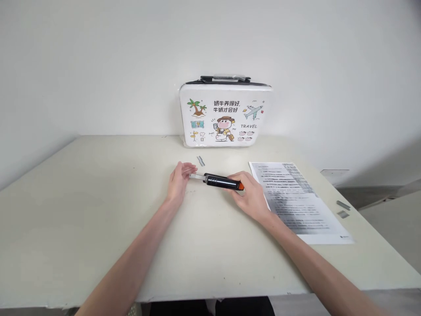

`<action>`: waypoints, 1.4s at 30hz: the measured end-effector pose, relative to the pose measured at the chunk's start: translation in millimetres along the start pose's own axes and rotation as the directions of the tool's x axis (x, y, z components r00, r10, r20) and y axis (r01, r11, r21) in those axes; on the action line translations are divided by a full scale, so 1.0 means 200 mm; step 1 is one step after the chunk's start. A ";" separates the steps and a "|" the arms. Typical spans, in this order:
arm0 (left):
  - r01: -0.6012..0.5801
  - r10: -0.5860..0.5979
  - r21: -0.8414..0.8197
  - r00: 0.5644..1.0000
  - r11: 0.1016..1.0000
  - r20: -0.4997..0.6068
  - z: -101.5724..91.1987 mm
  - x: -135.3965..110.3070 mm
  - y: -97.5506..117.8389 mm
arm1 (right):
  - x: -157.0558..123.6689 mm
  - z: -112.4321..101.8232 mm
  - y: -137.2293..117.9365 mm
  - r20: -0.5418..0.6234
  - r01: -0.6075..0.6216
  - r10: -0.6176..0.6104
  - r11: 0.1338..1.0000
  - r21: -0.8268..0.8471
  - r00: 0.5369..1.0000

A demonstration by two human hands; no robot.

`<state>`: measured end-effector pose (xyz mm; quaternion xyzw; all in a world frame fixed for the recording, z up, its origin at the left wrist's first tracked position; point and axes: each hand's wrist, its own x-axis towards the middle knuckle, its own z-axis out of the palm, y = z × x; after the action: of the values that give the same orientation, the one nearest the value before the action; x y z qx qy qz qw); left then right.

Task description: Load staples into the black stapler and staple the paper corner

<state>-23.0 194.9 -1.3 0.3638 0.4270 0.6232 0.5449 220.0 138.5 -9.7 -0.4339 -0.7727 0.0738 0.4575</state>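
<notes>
A black stapler (222,181) with an orange end lies across my right hand (248,193), whose fingers are wrapped round its right end. From its left end a narrow metal piece sticks out. My left hand (180,180) is at the tip of that metal piece, its fingers bent over it and apparently pinching it; the exact contact is partly hidden. Just beyond the hands a short strip of staples (201,161) rests on the table.
A printed sheet of paper (296,206) lies right of my right hand. Near the table's right edge are two more grey staple strips (343,205). A white cartoon-printed case (226,115) with a black handle stands at the back by the wall. The pale table (82,210) spreads leftward.
</notes>
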 end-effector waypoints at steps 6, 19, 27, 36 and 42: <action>0.458 -0.417 -0.271 0.887 0.847 0.196 0.05 -0.07 0.02 | 0.01 0.00 -0.05 -0.113 0.302 -0.321 0.940 -0.158 0.940; 0.541 -0.503 -0.365 0.841 0.758 0.200 0.08 -0.08 0.05 | 0.01 0.00 -0.11 -0.112 0.392 -0.440 0.870 -0.300 0.891; 0.460 -0.414 -0.192 0.879 0.867 0.235 0.04 -0.05 -0.01 | -0.01 -0.01 -0.10 -0.060 0.298 -0.321 0.922 -0.249 0.945; 0.078 -0.072 -0.024 0.982 0.997 0.176 0.06 -0.08 -0.04 | -0.02 0.00 -0.04 -0.171 0.160 -0.184 0.976 -0.144 0.968; -0.146 0.072 0.214 0.945 0.966 0.320 0.07 -0.11 -0.06 | 0.00 0.00 0.00 -0.232 0.069 -0.090 0.993 -0.095 0.969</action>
<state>-2.9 175.0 -8.0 0.5421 0.3860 0.5328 0.5228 219.6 138.3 -10.1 -0.4277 -0.7322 -0.0301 0.5292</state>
